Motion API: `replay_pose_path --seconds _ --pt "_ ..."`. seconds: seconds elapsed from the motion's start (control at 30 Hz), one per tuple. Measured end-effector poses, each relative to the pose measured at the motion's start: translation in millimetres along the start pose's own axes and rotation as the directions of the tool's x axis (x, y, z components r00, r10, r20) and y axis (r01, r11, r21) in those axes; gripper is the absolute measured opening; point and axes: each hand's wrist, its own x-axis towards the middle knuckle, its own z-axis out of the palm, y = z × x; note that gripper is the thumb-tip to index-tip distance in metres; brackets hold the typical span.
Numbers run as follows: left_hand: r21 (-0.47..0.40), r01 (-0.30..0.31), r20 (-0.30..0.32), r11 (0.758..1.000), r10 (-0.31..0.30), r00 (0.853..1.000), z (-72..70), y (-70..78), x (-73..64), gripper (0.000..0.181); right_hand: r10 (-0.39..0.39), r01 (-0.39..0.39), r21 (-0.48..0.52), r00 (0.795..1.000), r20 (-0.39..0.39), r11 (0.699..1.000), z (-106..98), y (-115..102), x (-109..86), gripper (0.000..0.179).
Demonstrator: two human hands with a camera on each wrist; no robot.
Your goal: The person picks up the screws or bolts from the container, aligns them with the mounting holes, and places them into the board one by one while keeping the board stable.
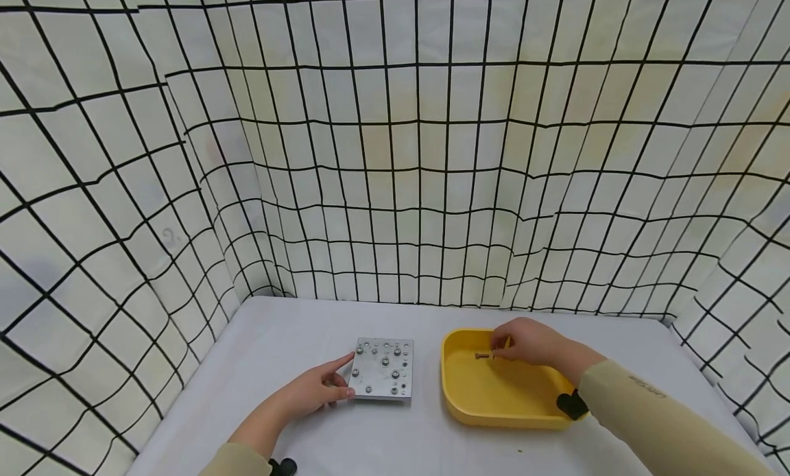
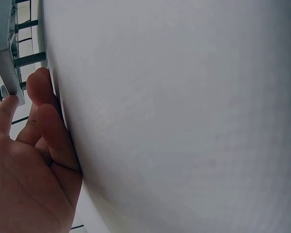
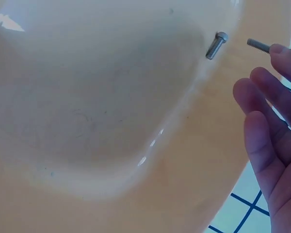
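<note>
A square metal plate [image 1: 374, 376] studded with several socket-head bolts lies left of the middle of the table. My left hand [image 1: 311, 392] holds its left side, index finger at the far edge and thumb at the near corner. Threaded bolt ends [image 2: 31, 59] stick out under the plate in the left wrist view. Over the yellow tray [image 1: 494, 400], my right hand [image 1: 535, 342] pinches a bolt [image 3: 258, 45] by one end between thumb and fingertip; its head is hidden. Another socket-head bolt [image 3: 216, 46] lies on the tray floor close by.
A white cloth [image 1: 426, 442] covers the table. White walls with a black grid [image 1: 420, 188] rise behind and at both sides. A tiny dark speck [image 1: 520, 451] lies on the cloth in front of the tray.
</note>
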Motion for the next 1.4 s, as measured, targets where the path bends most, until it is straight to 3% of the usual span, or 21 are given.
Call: replay_pose_path --seconds 0.27,0.5,0.9,1.4 --pt "-0.005 -0.002 -0.005 1.0 0.002 1.0 0.3 1.5 -1.3 0.081 0.067 -0.064 0.123 0.998 -0.022 0.99 -7 -11 0.2 0.011" --pt "-0.008 -0.003 0.0 1.0 0.003 1.0 -0.1 -0.1 -1.3 0.082 0.112 -0.1 0.194 0.992 -0.053 0.976 -13 -30 14.7 0.008" --pt "-0.017 -0.004 0.002 1.0 0.004 1.0 0.2 -0.3 -1.0 0.082 0.096 -0.079 0.194 0.992 -0.076 0.978 -8 -77 65.7 0.004" --pt "-0.009 -0.012 0.014 1.0 0.012 1.0 -1.4 1.3 -5.1 0.08 0.063 -0.053 0.263 0.998 -0.03 0.963 19 -134 126.7 0.004"
